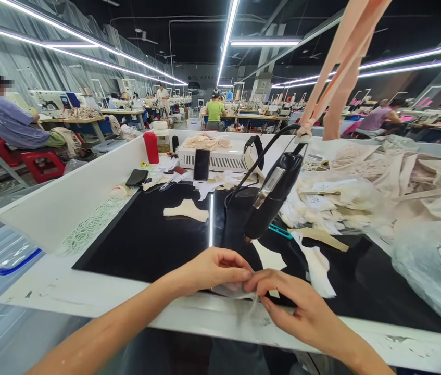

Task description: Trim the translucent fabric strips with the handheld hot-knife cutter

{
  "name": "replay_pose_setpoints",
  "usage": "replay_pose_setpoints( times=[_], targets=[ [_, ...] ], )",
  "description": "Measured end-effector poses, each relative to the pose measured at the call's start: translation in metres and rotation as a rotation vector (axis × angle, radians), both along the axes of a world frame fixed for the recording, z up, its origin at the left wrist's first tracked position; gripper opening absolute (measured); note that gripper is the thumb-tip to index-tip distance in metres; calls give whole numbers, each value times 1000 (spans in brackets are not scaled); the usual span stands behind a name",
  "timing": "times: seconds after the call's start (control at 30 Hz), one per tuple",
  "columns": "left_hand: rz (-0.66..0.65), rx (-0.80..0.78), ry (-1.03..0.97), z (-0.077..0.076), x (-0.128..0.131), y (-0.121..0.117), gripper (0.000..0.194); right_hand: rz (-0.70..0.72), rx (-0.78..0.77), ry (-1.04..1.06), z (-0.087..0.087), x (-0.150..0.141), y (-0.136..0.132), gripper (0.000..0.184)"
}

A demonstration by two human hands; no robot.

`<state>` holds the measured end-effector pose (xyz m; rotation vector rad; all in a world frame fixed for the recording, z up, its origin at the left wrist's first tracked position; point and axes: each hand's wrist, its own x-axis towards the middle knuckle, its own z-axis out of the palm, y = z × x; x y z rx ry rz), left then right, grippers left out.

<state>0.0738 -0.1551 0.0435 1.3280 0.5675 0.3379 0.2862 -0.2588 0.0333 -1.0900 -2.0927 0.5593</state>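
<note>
My left hand [214, 268] and my right hand [296, 302] meet at the near edge of a black work mat [146, 234]. Both pinch a small thin, pale piece of fabric [239, 292] between fingertips and thumb. Just beyond my fingers a black hand tool [273, 195] hangs tip-down over the mat, with its cable looping up behind it. A cream fabric cutout [269, 258] lies under its tip, another cutout [186, 210] lies further back on the mat, and a longer strip [316, 265] lies to the right.
A heap of beige garment pieces [380, 187] fills the right side. Peach straps [345, 57] hang from above. At the back stand a white machine [220, 156], a phone [201, 164] and a red bottle [151, 147]. White partition [67, 200] on the left; other people sit at distant tables.
</note>
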Motion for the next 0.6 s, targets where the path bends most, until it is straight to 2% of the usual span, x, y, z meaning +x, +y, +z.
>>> replay_pose_setpoints(
  times=[0.1,0.17,0.2,0.3,0.4,0.6],
  targets=[
    [59,-20,22,-4,-5,1,41,-52,-108,158,-6,-4,4,12],
    [103,-24,32,-4,-9,0,38,-126,-238,354,-11,-7,5,6],
    [125,-24,35,-3,-11,0,37,-173,-317,468,-13,-9,5,8],
    [175,-33,32,-1,-18,0,37,-294,-565,728,-16,-17,3,36],
    [206,-35,31,-1,-25,2,40,-323,-726,726,-15,-26,1,52],
    [223,-48,82,-2,-34,1,42,-295,-737,449,-20,-34,7,45]
  ],
)
